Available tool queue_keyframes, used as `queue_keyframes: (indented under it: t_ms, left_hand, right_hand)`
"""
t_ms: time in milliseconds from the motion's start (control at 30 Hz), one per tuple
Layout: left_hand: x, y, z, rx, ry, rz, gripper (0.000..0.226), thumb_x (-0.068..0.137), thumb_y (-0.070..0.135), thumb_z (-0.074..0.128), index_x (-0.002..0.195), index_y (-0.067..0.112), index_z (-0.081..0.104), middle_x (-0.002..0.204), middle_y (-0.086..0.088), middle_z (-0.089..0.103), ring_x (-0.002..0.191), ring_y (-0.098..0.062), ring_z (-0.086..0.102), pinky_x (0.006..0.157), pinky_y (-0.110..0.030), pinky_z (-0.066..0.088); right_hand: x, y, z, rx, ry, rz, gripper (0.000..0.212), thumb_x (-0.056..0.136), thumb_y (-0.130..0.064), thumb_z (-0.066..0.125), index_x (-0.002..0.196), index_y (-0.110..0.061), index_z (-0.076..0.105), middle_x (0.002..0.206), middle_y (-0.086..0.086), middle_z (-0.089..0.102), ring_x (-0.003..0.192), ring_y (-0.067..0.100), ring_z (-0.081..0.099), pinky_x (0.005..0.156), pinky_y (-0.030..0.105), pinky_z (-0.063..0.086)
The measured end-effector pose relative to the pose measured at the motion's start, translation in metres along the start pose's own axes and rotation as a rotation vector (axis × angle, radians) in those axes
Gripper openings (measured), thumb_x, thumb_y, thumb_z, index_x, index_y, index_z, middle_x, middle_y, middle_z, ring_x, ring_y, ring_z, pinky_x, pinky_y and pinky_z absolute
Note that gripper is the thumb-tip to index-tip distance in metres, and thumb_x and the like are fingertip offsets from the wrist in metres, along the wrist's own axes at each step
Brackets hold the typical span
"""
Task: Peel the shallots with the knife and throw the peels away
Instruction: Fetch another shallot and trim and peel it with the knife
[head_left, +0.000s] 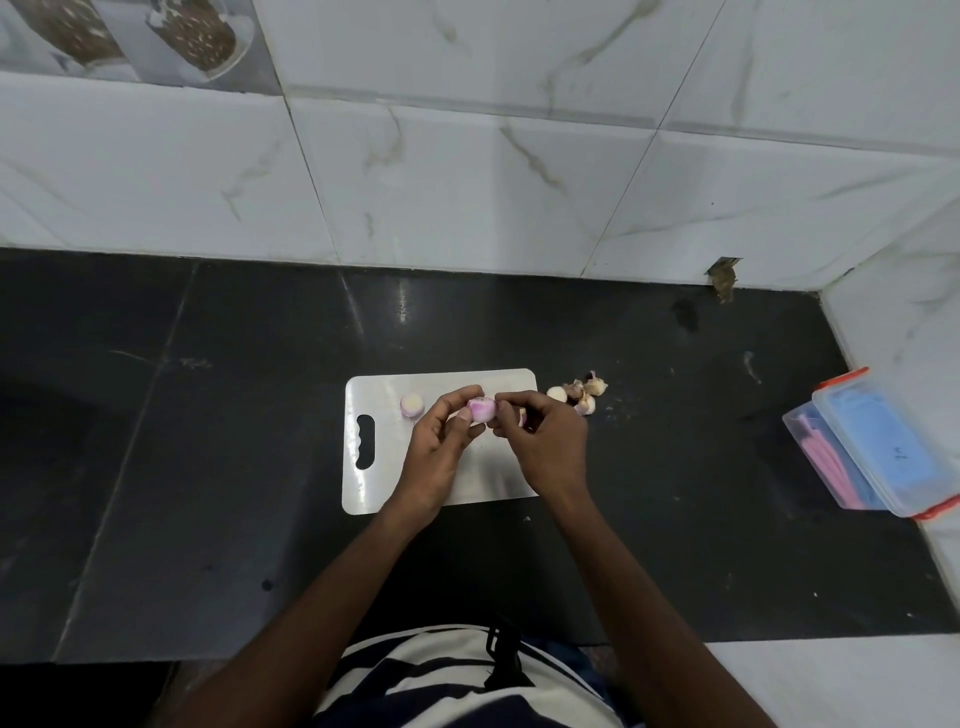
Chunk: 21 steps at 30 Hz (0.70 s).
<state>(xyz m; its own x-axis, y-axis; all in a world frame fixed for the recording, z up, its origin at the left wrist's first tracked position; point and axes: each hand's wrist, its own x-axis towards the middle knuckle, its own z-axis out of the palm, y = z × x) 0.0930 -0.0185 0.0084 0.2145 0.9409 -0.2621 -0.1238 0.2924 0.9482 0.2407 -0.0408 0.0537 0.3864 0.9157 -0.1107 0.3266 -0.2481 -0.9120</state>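
Note:
Over the white cutting board (379, 483) my left hand (439, 452) grips a pale pink shallot (481, 409) between thumb and fingers. My right hand (545, 441) meets it from the right, its fingertips pinching at the shallot's skin, with a small bit of peel tucked under its fingers. A peeled shallot (412, 404) lies on the board's far left part. A small heap of shallots and papery peels (581, 393) sits on the black counter just right of the board. No knife shows in this view.
A clear plastic box with orange clips (878, 447) holding pink and blue items stands at the right edge of the counter. White marble tile walls (467, 182) close the counter at the back and right. The counter's front edge runs just ahead of my torso.

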Motion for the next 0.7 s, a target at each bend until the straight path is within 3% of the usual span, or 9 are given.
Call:
queue_keyframes:
  t_ms: [133,233,300,400,500,600,700]
  left_hand:
    - [0.001,-0.006,0.005,-0.058,0.085,0.009,0.024,0.115,0.019,0.058,0.135,0.016,0.071,0.133,0.003,0.077,0.128,-0.014,0.074,0.104,-0.024,0.060]
    - [-0.003,-0.005,0.009,-0.006,0.148,0.000,0.020,0.114,0.026,0.063,0.129,0.026,0.075,0.126,0.011,0.080,0.125,-0.010,0.075,0.106,-0.025,0.059]
    - [-0.006,-0.002,0.014,0.046,0.157,-0.018,0.023,0.111,0.038,0.065,0.131,0.032,0.075,0.126,0.020,0.080,0.123,-0.002,0.073,0.108,-0.025,0.057]
    - [-0.011,0.003,0.022,0.166,0.166,-0.027,0.032,0.106,0.047,0.068,0.138,0.046,0.067,0.136,0.031,0.067,0.111,0.013,0.067,0.103,-0.013,0.051]
    - [-0.010,0.004,0.020,0.205,0.179,-0.017,0.036,0.103,0.044,0.073,0.138,0.047,0.067,0.137,0.024,0.065,0.110,0.009,0.065,0.093,-0.005,0.050]
    - [-0.008,0.001,0.011,0.138,0.145,-0.045,0.039,0.103,0.043,0.074,0.142,0.039,0.070,0.140,0.018,0.070,0.116,0.000,0.070,0.099,-0.015,0.053]
    - [-0.006,-0.002,0.007,-0.129,0.141,-0.104,0.038,0.109,0.032,0.068,0.145,0.023,0.069,0.138,0.002,0.077,0.124,-0.012,0.076,0.103,-0.023,0.061]
  right_hand:
    - [-0.003,0.000,0.003,-0.017,0.051,0.003,0.025,0.096,-0.016,0.075,0.090,-0.040,0.075,0.076,-0.019,0.078,0.076,0.010,0.079,0.075,0.029,0.064]
    - [-0.006,0.004,0.007,-0.032,0.060,0.014,0.013,0.095,-0.018,0.077,0.095,-0.030,0.081,0.077,-0.014,0.079,0.077,0.009,0.078,0.074,0.025,0.061]
    - [-0.010,0.007,0.011,-0.048,0.076,0.021,0.007,0.095,-0.022,0.077,0.099,-0.024,0.083,0.079,-0.013,0.079,0.078,0.008,0.077,0.075,0.025,0.061]
    - [-0.015,0.007,0.012,-0.069,0.117,-0.007,0.009,0.096,-0.025,0.078,0.100,-0.022,0.084,0.082,-0.014,0.079,0.079,0.004,0.075,0.069,0.016,0.056]
    - [-0.018,0.010,0.010,-0.064,0.103,-0.007,0.008,0.096,-0.025,0.077,0.099,-0.022,0.084,0.082,-0.013,0.079,0.079,0.006,0.075,0.069,0.018,0.057]
    - [-0.018,0.013,0.006,-0.013,0.077,0.043,0.007,0.097,-0.023,0.076,0.100,-0.021,0.082,0.083,-0.011,0.081,0.079,0.006,0.079,0.076,0.025,0.063]
    - [-0.012,0.014,-0.004,0.086,0.087,0.148,0.009,0.100,-0.018,0.073,0.104,-0.014,0.080,0.081,-0.006,0.082,0.077,0.005,0.081,0.081,0.025,0.064]
